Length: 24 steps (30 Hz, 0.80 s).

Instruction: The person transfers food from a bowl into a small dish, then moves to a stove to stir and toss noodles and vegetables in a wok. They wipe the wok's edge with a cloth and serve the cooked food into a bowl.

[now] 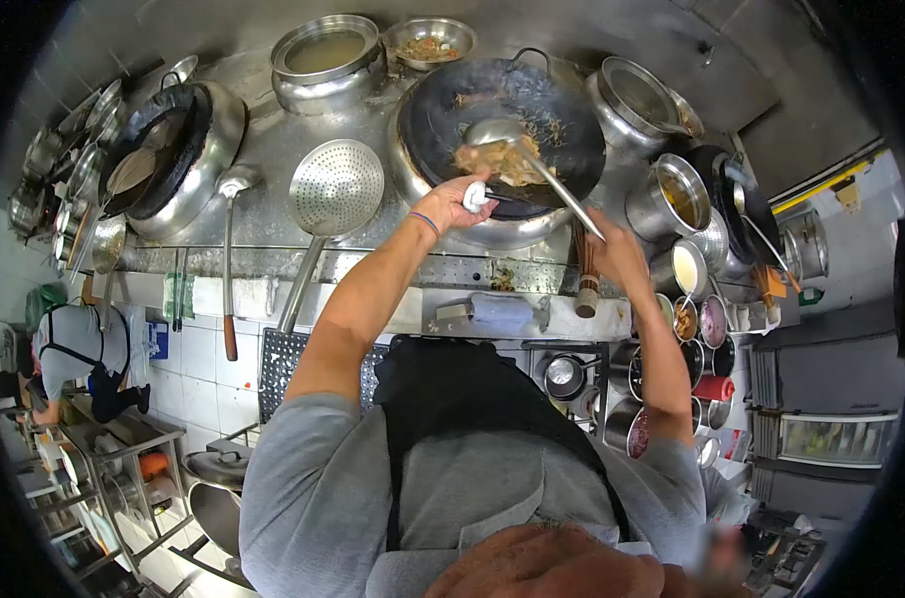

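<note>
A large black wok (562, 95) sits on a round steel burner ring in front of me, with cooked food (502, 159) near its near side. My left hand (455, 206) is closed on a folded white cloth (475, 196) at the wok's near rim. The cloth hides most of what it grips there. My right hand (620, 257) is wrapped round the handle of a steel ladle (494, 131), whose bowl lies over the food. Beside my right hand, a bamboo brush (587, 284) rests at the front ledge.
A perforated skimmer (337, 187) and another ladle (229, 259) lie left of the wok. A second wok (158, 149) stands farther left. Pots, including an oil pot (680, 194), and sauce containers crowd the right. A co-worker (84, 349) bends at the far left.
</note>
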{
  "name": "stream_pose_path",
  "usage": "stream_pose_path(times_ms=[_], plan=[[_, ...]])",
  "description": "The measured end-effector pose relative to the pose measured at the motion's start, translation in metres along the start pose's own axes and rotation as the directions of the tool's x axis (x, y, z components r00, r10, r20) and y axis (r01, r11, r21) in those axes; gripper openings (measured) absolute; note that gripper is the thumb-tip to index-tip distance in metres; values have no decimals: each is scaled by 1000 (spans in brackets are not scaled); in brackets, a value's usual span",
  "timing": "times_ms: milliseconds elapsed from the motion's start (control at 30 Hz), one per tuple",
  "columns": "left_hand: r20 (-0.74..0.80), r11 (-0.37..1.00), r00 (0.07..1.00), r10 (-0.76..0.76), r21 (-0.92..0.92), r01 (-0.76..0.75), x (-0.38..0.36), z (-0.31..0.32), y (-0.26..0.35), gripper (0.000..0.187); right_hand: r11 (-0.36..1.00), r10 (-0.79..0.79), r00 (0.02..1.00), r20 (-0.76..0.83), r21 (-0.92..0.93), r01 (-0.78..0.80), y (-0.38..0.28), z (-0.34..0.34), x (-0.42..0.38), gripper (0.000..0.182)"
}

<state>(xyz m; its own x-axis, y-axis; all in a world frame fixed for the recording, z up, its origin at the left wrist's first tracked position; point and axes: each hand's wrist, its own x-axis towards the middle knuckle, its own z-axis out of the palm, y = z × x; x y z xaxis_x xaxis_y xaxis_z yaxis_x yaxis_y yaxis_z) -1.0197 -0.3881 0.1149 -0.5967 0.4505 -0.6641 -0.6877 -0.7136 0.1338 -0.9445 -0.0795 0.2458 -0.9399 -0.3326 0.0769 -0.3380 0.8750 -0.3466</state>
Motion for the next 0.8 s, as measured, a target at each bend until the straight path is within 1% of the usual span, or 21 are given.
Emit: stream_pose_path(times_ms=[100, 200, 233, 300, 333, 367, 400, 433, 467, 500, 567, 633, 667, 700, 733, 800], plan=[[35, 988, 991, -126, 92, 122, 18, -5, 5, 28, 988, 60, 984, -170, 150, -34, 6, 9, -28, 49], [73, 990, 992, -102, 106, 94, 26, -8, 1, 22, 952, 195, 966, -169, 269, -145, 3, 17, -36, 51], [103, 989, 988, -118, 104, 108, 29, -11, 2, 24, 895, 267, 960, -82, 391, -216, 4, 24, -29, 51], [158, 985, 975, -156, 99, 142, 34, -16, 1, 28, 714, 371, 921, 117, 598, -364, 7, 37, -4, 50], [115, 988, 982, -150, 54, 145, 30, -12, -2, 27, 808, 304, 952, -30, 538, -241, 5, 39, -5, 50], [94, 995, 991, -97, 33, 95, 27, -10, -10, 27, 886, 210, 964, -166, 450, -115, 2, 41, -6, 50], [73, 999, 996, -40, 9, 40, 21, -6, -22, 26, 941, 93, 953, -287, 338, 10, -1, 42, -6, 50], [53, 1000, 998, 21, -13, -20, 20, -7, -30, 25, 967, 111, 968, -226, 248, -53, -6, 32, -17, 51], [143, 998, 988, -57, 10, 56, 16, -10, -36, 24, 983, 130, 976, -174, 151, -104, -9, 14, -33, 51], [176, 998, 984, -20, 56, 10, 8, -8, -48, 24, 988, 149, 981, -126, 46, -144, -8, 0, -45, 51], [114, 1000, 994, 1, 10, -2, -25, 3, -62, 22, 997, 68, 989, -135, 31, -64, 8, -6, -69, 50], [-14, 999, 1000, -17, -46, 16, -16, 7, -52, 21, 997, 68, 995, -70, -26, -70, 0, -27, -86, 48], [7, 997, 999, 40, -70, -40, -16, 10, -54, 19, 985, 145, 989, -17, -89, -145, -8, -41, -92, 50], [20, 997, 999, 25, -70, -23, -22, 11, -61, 18, 963, 222, 975, 24, -160, -215, -17, -58, -98, 52], [38, 998, 999, 12, -64, -10, -34, 15, -72, 18, 966, 167, 986, 16, -203, -161, -27, -72, -104, 51], [53, 999, 998, -28, -18, 29, -62, 29, -89, 18, 943, 192, 979, 68, -288, -165, -38, -87, -100, 49]])
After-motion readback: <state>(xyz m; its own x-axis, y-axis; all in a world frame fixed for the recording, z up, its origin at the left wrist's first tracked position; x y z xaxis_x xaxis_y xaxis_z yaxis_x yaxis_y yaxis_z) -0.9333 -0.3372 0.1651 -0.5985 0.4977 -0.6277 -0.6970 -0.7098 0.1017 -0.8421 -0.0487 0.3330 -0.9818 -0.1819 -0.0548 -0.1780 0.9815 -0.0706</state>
